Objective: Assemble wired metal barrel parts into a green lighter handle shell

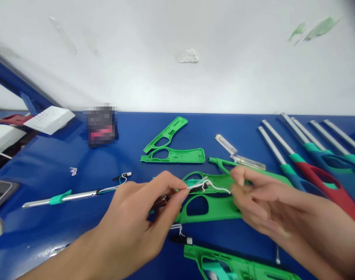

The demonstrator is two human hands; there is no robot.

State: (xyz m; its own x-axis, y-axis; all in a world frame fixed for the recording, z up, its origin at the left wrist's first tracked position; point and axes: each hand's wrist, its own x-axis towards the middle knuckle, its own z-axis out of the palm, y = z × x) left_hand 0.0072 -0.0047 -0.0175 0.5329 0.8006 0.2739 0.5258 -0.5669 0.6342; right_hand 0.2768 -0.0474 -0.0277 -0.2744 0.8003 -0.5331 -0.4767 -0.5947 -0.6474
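Observation:
My left hand [148,214] pinches a thin white wire [208,182] between thumb and forefinger. A dark shiny object [161,201] shows under its fingers, too covered to name. The wire runs in a loose curve to my right hand [262,206], whose slightly blurred fingertips close on its other end. Beneath the wire lie green plastic lighter handle halves [215,210], and a small black part [201,188] sits by the wire. Nearer to me are another black part with a white end [181,239] and a green handle half [232,262] with teal pieces in it.
Two green handle halves [177,155] lie farther back, beside clear fuel tanks [249,162]. Several long-necked lighters [320,171] line the right. A metal lighter tube with wires [75,197], a dark packet [102,126], a white box [49,118] and a phone [2,194] lie left. A white wall [154,85] stands behind.

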